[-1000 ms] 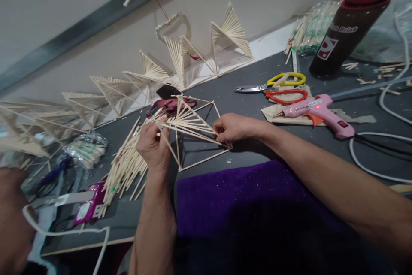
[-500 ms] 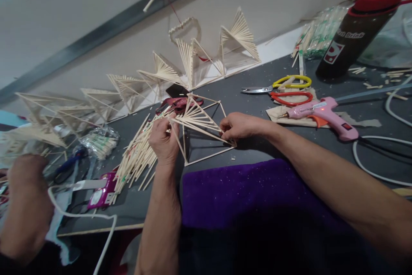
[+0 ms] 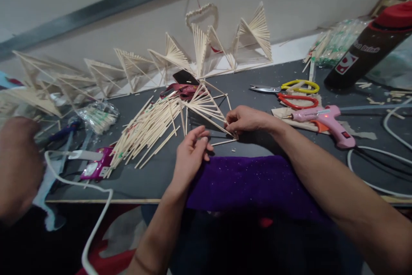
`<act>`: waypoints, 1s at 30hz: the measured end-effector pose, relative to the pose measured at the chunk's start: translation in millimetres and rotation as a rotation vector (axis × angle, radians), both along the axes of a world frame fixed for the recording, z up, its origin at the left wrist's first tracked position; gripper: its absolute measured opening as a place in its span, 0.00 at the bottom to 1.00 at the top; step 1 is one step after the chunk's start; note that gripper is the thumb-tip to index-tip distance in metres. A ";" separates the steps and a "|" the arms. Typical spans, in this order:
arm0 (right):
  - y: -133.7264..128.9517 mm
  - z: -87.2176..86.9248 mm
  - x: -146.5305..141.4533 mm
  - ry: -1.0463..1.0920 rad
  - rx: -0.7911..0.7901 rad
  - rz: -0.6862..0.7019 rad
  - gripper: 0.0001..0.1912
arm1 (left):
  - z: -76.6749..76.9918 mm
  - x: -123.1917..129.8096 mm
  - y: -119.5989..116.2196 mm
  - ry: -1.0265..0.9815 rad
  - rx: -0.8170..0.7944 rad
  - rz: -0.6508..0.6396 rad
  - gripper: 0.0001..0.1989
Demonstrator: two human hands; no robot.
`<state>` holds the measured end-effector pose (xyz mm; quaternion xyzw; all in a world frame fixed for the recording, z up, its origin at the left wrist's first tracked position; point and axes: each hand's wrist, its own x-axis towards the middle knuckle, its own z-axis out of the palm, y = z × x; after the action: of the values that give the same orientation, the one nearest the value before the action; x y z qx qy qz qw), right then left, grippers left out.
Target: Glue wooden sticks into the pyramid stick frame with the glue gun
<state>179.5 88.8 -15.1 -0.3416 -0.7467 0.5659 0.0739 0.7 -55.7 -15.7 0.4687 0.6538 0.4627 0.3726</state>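
Note:
A frame of thin wooden sticks (image 3: 207, 110), with several sticks fanned across it, stands on the dark table in front of me. My right hand (image 3: 236, 119) pinches its right-hand corner, fingers closed round the stick ends. My left hand (image 3: 193, 148) is near the frame's front, fingers partly spread, with nothing seen in it. Left of the frame lies a loose pile of sticks (image 3: 144, 131). A purple cloth (image 3: 251, 180) covers the table's front edge.
Similar stick frames (image 3: 131, 67) line the wall. On the right are scissors (image 3: 299, 88), a pink glue gun (image 3: 328, 118) and a dark bottle (image 3: 363, 49). At left are a bagged bundle (image 3: 98, 116), a magenta box (image 3: 99, 163), white cable (image 3: 107, 206) and another person's blurred arm (image 3: 19, 172).
My left hand has let go of the frame's left corner and moved down and right. My right hand keeps its hold. The view has shifted, and the other person's arm has moved up.

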 end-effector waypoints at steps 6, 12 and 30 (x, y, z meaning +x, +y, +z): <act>1.8 -0.8 3.4 0.002 -0.079 0.048 0.04 | -5.9 3.7 31.4 0.023 -0.056 -0.022 0.20; 0.0 0.8 3.7 -0.024 -0.103 0.105 0.04 | -11.5 7.2 53.1 -0.073 -0.087 0.031 0.10; 4.0 1.4 8.7 -0.051 -0.009 0.119 0.05 | -0.2 12.4 53.0 -0.463 -0.120 0.096 0.07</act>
<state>188.2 92.8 -13.7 -0.3113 -0.7648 0.5637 0.0194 13.0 -2.6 -15.9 0.2954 0.5989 0.5353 0.5172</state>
